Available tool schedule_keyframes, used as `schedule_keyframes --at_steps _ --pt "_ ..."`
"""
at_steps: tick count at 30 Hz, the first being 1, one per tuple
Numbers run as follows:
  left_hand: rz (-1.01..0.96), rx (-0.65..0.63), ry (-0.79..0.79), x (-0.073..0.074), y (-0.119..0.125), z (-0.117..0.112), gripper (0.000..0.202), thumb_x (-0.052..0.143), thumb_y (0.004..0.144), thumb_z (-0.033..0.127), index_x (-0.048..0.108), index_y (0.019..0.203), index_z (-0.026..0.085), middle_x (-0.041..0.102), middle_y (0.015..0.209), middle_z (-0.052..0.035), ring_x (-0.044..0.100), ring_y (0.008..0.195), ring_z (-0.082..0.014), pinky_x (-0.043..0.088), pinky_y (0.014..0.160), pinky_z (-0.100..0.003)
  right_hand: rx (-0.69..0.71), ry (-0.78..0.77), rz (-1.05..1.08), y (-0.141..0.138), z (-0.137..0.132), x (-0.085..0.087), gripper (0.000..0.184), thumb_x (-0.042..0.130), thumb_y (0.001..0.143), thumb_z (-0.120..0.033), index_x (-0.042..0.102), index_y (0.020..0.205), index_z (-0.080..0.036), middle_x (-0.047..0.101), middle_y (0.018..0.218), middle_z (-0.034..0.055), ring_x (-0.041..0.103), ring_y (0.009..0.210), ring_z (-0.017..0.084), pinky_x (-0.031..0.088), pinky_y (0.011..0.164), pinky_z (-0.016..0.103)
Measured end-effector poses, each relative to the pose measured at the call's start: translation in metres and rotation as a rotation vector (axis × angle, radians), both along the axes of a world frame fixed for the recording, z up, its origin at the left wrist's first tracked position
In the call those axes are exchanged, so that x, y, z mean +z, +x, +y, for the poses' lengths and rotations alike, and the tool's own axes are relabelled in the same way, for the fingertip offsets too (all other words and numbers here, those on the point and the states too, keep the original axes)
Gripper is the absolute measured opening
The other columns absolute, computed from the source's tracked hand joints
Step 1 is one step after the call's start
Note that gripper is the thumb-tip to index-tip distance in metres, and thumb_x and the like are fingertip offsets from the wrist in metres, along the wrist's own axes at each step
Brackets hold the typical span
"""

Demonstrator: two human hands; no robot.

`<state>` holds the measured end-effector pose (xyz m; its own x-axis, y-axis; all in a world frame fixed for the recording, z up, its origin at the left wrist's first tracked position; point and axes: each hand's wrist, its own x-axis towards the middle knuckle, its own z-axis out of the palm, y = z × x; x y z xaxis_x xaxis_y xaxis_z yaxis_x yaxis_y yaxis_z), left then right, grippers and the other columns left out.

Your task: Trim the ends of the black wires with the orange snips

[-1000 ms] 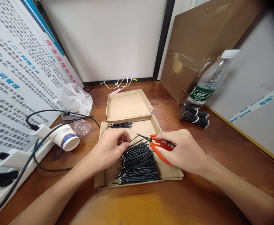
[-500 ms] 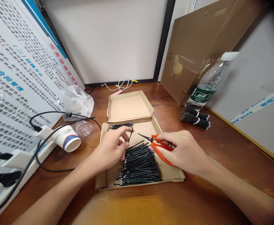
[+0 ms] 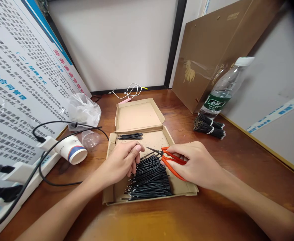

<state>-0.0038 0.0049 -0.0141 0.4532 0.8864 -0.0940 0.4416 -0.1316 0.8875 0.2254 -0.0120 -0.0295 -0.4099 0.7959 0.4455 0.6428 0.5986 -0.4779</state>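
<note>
My right hand is closed around the orange handles of small scissors. Their dark pointed blades look closed and aim left at my left hand. My left hand is curled, thumb against the fingers, over the left part of the cardboard tray. Whatever it pinches is hidden behind the fingers. Just below and right of it lies a large pile of short black wires with light tips. A smaller row of black wires rests at the tray's far left corner, beyond my left hand.
The box lid stands folded back behind. Two tied wire bundles lie by a water bottle at right. At left are a paper cup, a plastic bag, black cables and a power strip.
Half a second ago my left hand pinched a short black wire near the scissors' tip. Now its fingers have turned and curled in, and that wire no longer shows. The scissors have hardly moved.
</note>
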Motion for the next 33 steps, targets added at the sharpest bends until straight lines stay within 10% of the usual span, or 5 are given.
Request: schedule_keyframes --at_steps 33 --pt "0.039 -0.117 0.109 0.0071 0.0017 -0.0050 0.024 0.046 0.092 0.024 0.064 0.084 0.012 0.059 0.060 -0.0011 0.052 0.044 -0.0087 0.043 0.043 -0.019 0.076 0.056 0.008 0.0002 -0.0023 -0.0004 0.015 0.060 0.079 -0.019 0.071 0.075 -0.011 0.056 0.052 -0.0023 0.039 0.046 0.008 0.030 0.049 0.024"
